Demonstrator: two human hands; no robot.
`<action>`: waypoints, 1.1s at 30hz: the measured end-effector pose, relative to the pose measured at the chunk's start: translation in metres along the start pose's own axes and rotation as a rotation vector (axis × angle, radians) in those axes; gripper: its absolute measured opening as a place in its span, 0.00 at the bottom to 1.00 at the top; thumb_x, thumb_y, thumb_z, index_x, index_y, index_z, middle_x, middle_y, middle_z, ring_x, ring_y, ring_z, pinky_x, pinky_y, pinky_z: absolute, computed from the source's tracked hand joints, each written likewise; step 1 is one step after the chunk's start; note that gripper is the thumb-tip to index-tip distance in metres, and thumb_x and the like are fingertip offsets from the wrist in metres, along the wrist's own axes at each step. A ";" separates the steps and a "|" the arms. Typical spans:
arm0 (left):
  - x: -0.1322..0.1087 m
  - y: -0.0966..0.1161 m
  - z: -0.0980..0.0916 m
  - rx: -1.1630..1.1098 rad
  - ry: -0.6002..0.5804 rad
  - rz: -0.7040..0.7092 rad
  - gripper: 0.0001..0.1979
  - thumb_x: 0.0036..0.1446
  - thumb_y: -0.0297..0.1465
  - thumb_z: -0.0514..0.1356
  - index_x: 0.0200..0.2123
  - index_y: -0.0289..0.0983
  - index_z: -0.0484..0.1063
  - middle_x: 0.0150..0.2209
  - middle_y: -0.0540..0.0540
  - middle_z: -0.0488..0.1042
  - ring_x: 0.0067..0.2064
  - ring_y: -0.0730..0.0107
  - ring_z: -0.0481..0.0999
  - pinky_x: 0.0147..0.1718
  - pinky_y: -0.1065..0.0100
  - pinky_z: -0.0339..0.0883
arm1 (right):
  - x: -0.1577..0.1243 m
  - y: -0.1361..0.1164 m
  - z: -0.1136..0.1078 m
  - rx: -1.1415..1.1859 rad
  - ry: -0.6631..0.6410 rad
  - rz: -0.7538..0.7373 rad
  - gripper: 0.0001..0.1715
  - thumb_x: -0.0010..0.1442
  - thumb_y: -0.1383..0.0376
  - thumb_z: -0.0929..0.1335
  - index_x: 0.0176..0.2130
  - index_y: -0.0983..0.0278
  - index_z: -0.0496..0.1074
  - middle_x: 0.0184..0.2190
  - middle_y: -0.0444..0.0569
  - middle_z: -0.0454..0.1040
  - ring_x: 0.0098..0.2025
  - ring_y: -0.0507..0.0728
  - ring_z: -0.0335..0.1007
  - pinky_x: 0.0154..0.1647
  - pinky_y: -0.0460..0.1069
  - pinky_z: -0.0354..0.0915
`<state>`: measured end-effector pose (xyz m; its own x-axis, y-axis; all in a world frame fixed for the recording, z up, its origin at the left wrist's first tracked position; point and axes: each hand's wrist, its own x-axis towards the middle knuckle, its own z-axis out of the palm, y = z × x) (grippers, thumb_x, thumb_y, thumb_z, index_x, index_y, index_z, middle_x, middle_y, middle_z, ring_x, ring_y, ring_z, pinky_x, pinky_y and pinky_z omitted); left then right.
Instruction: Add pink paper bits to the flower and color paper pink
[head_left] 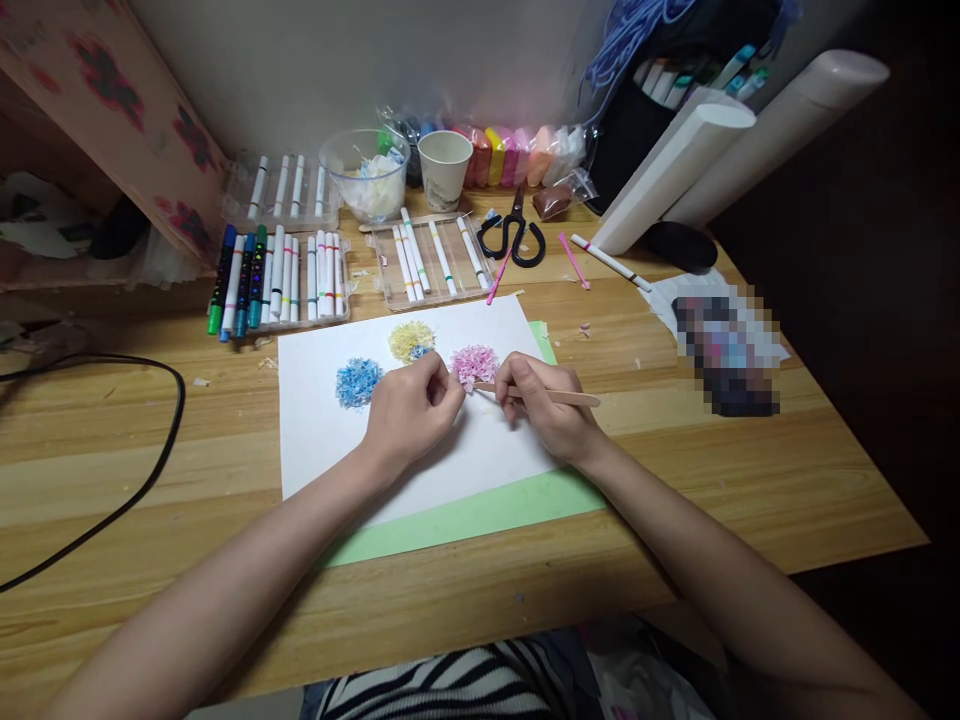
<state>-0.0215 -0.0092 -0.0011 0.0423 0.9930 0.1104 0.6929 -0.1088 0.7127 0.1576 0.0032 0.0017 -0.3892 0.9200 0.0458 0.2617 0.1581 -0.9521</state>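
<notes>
White paper (315,450) lies over a green sheet (450,525), bearing three tufts of shredded bits: blue (358,383), yellow (410,341) and pink (475,362). A flat wooden craft stick (577,398) is gripped in my right hand (551,405), its tip at the lower edge of the pink tuft. Just left of that tip, my left hand (412,405) is closed in a pinch, thumb against forefinger. Whatever the left fingertips hold, if anything, is too small to name. The left hand partly covers the blue and yellow tufts' near sides.
Marker trays (431,295) line the back, beside black scissors (517,240), a paper cup (445,175) and a clear bowl (365,195). A blurred-out dark object (727,350) lies at right. A black cable (176,430) loops at left.
</notes>
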 end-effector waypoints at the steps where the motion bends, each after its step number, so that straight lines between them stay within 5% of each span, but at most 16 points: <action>1: 0.000 0.000 0.000 0.000 -0.001 0.002 0.10 0.53 0.30 0.53 0.21 0.38 0.59 0.18 0.53 0.63 0.21 0.75 0.60 0.24 0.71 0.51 | 0.000 0.000 0.000 -0.003 0.001 0.000 0.26 0.68 0.51 0.55 0.28 0.63 0.65 0.17 0.40 0.63 0.20 0.49 0.62 0.25 0.46 0.58; 17: 0.000 0.000 -0.001 0.017 -0.004 -0.001 0.09 0.52 0.30 0.53 0.20 0.38 0.60 0.18 0.53 0.65 0.21 0.75 0.61 0.24 0.71 0.51 | 0.016 -0.023 0.003 -0.059 0.053 0.017 0.29 0.66 0.49 0.55 0.24 0.63 0.64 0.13 0.40 0.61 0.17 0.48 0.60 0.23 0.45 0.58; 33: -0.001 0.002 0.000 0.057 0.001 -0.026 0.09 0.53 0.32 0.55 0.22 0.38 0.63 0.20 0.52 0.67 0.22 0.73 0.64 0.24 0.70 0.53 | 0.014 -0.016 0.009 -0.042 0.036 0.054 0.29 0.65 0.47 0.56 0.24 0.63 0.64 0.13 0.39 0.60 0.16 0.48 0.58 0.20 0.45 0.57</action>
<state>-0.0204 -0.0102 0.0001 0.0228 0.9954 0.0927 0.7340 -0.0796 0.6745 0.1402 0.0101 0.0153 -0.3416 0.9398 0.0062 0.3187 0.1220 -0.9400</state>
